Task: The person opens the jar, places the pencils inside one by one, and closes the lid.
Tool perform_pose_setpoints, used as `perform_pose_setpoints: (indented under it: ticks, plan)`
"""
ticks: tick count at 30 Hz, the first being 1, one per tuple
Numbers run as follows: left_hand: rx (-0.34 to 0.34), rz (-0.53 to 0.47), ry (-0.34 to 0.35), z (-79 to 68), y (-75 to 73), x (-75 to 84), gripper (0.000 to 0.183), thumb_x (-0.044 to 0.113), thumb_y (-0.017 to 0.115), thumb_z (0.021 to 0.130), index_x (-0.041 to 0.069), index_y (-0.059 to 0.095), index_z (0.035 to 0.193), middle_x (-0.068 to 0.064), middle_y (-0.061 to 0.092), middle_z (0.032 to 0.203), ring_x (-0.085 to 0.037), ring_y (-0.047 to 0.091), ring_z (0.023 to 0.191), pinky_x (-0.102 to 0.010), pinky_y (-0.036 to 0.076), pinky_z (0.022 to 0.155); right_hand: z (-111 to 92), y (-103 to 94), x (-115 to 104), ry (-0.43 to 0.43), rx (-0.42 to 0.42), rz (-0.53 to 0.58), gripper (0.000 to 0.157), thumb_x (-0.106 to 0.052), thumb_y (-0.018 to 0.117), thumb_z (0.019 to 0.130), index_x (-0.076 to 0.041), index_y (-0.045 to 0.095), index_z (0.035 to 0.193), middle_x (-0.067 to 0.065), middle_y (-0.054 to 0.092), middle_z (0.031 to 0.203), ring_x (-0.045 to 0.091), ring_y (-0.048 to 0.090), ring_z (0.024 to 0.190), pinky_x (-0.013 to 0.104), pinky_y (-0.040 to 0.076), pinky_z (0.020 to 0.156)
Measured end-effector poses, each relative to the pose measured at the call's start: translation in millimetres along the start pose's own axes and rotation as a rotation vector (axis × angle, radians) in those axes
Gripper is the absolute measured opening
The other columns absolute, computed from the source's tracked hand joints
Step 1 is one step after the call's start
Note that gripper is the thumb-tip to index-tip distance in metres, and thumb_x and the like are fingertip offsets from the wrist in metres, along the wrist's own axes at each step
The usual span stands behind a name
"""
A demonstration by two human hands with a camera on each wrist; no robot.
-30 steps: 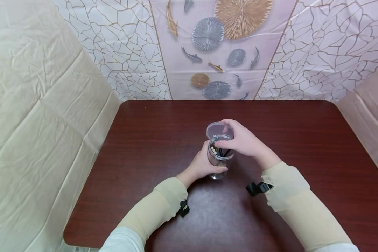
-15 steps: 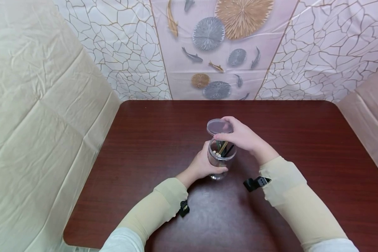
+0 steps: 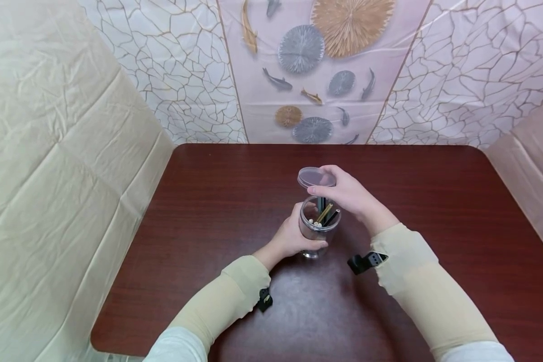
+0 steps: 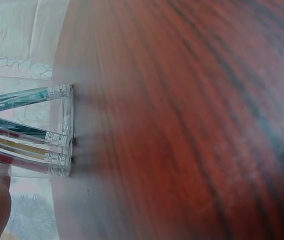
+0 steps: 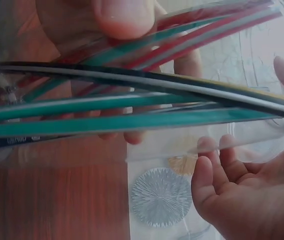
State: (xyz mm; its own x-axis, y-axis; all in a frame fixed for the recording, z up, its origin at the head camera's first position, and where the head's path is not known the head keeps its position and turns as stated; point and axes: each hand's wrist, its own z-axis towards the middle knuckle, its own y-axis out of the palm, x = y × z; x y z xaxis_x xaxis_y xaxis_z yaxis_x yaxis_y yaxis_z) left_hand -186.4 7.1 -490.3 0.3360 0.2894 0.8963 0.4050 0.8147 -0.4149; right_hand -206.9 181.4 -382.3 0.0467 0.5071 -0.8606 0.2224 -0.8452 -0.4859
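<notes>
A clear jar (image 3: 315, 234) stands on the table near the middle, its top uncovered. Several pencils (image 3: 325, 213) lean inside it; green, red, black and yellow ones show through the wall in the wrist views. My left hand (image 3: 293, 237) grips the jar's side, thumb across the front. Above the rim and apart from it, my right hand (image 3: 352, 197) holds a round clear lid (image 3: 313, 178) by its right edge. In the right wrist view, left-hand fingers (image 5: 124, 17) show behind the jar, and the right hand (image 5: 252, 200) is at lower right.
The dark red-brown wooden table (image 3: 208, 211) has rounded corners. Patterned cloth (image 3: 185, 75) hangs behind its far edge, and pale cloth (image 3: 72, 201) borders the left side. Each wrist wears a small black camera, as on the right wrist (image 3: 366, 262).
My right hand has lifted the lid up and away from the jar, widening the gap and exposing more of the pencil ends. My left hand stays around the jar.
</notes>
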Motion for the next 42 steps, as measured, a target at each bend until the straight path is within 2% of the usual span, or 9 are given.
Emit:
perform_pose_setpoints:
  ticks: [4,7,10,25,32,42]
  plan:
    - [0.004,0.002,0.000,0.2,0.3,0.3,0.091,0.028,0.088,0.062,0.017,0.034,0.134,0.000,0.056,0.122,-0.010,0.053,0.109,-0.028,0.041,0.093,-6.9,-2.0,5.2,-0.093,0.009,0.000,0.069,-0.032,0.072,0.082,-0.006,0.038,0.137,0.017,0.049,0.118,0.028,0.047,0.109,0.041,0.037,0.091]
    - [0.003,0.013,-0.014,-0.1,0.2,0.3,0.092,0.029,0.088,0.061,0.017,0.033,0.135,-0.003,0.057,0.119,-0.012,0.054,0.107,-0.028,0.042,0.092,-14.3,-1.8,10.5,-0.172,-0.015,-0.038,0.068,-0.028,0.073,0.080,-0.007,0.040,0.135,0.015,0.049,0.118,0.027,0.047,0.109,0.042,0.037,0.091]
    - [0.003,0.022,-0.028,-0.2,0.4,-0.2,0.093,0.030,0.088,0.061,0.017,0.032,0.135,-0.004,0.057,0.117,-0.013,0.054,0.106,-0.028,0.043,0.091,-19.8,-0.4,15.9,-0.217,-0.044,-0.063,0.068,-0.027,0.075,0.079,-0.009,0.041,0.135,0.013,0.050,0.118,0.026,0.049,0.109,0.043,0.037,0.092]
    - [-0.003,0.004,-0.051,-1.7,0.5,0.8,0.089,0.028,0.087,0.062,0.017,0.034,0.132,-0.004,0.056,0.118,-0.014,0.054,0.105,-0.029,0.044,0.089,-33.1,4.8,24.0,-0.285,-0.088,0.001,0.067,-0.018,0.077,0.076,-0.010,0.042,0.132,0.008,0.052,0.123,0.021,0.049,0.111,0.042,0.037,0.094]
    - [-0.006,-0.042,-0.047,-1.4,1.6,1.4,0.088,0.026,0.087,0.063,0.017,0.033,0.132,-0.002,0.055,0.120,-0.013,0.053,0.105,-0.028,0.043,0.090,-38.9,5.7,24.0,-0.313,-0.077,-0.069,0.066,-0.021,0.077,0.076,-0.011,0.044,0.132,0.008,0.043,0.126,0.021,0.044,0.113,0.041,0.035,0.094]
    - [-0.035,-0.069,-0.061,0.0,-0.8,0.9,0.091,0.026,0.087,0.063,0.020,0.031,0.135,0.003,0.052,0.123,-0.010,0.050,0.108,-0.030,0.041,0.092,-42.0,6.7,25.1,-0.363,-0.093,-0.119,0.070,-0.024,0.081,0.072,-0.015,0.044,0.131,0.004,0.041,0.121,0.019,0.041,0.111,0.043,0.036,0.092]
